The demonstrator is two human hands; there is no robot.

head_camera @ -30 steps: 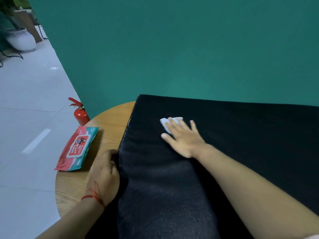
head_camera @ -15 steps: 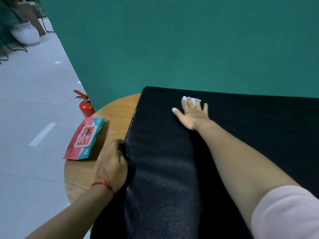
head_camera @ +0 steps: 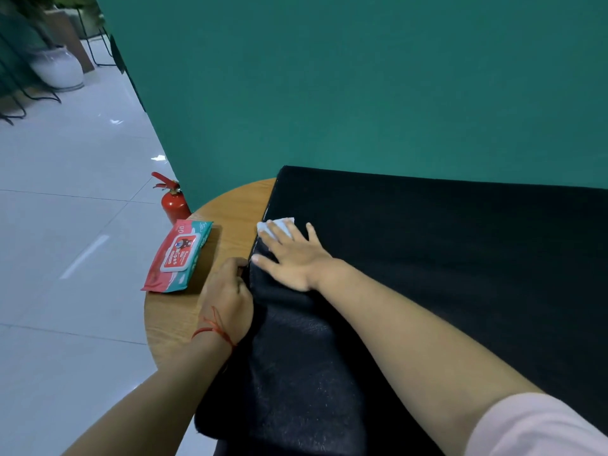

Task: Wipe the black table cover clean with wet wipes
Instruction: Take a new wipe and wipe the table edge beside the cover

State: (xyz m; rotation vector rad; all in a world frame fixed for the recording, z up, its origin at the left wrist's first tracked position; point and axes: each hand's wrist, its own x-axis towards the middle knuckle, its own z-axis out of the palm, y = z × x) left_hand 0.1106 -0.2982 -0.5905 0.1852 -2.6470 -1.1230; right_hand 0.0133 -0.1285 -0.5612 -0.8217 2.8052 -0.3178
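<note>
Pressing flat with straight fingers, my right hand point(head_camera: 292, 258) pins the folded wet wipe point(head_camera: 279, 224) on the black table cover point(head_camera: 427, 258), right at its left edge. My left hand point(head_camera: 230, 297) curls round that edge just beside it, gripping it. I judge the job midway: the near-left strip shows a sheen, perhaps damp, while the wide stretch to the right looks matte and undone. The cover lies flat on the tabletop point(head_camera: 230, 205); its long axis seems to run left to right along the wall, though it leaves view.
</note>
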